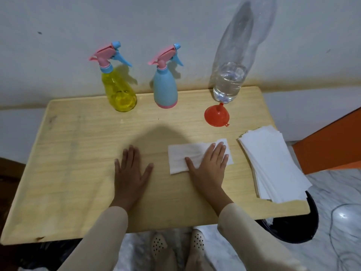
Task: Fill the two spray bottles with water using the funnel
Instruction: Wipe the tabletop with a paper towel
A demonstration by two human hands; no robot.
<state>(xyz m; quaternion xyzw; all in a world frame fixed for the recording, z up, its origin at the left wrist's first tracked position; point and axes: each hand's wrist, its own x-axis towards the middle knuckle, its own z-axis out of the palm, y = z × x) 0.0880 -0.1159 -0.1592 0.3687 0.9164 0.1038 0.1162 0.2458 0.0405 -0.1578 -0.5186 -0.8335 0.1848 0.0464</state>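
Wooden table [78, 163] carries every item, and we read it from left to right. Our left hand [130, 173] lies flat on bare wood near the front centre, fingers spread and grasping nothing. Beyond it, at the back edge against the wall, stands the yellow spray bottle [120, 90], upright, its long axis vertical and its pink-and-blue trigger head screwed on. Just beside it to the right, not touching, stands the blue spray bottle [165, 89], also upright and capped.

Our right hand [210, 163] rests palm-down on a white tissue [181, 159], fingers extended and released, pressing the sheet rather than gripping it. Forward and slightly right of this hand sits the red funnel [216, 116], mouth down on the wood, spout pointing up toward the clear water bottle [230, 83], which stands behind it with water only in its lower part. A stack of white tissues [273, 165] occupies the right edge and overhangs it slightly.

We judge that neither spray bottle is opened yet, so filling has not begun. The right hand is nearer the funnel and water bottle; the left is nearer the yellow bottle. Open wood between hands and bottles gives clear reach. The bottles' position at the rear edge leaves little room behind them.
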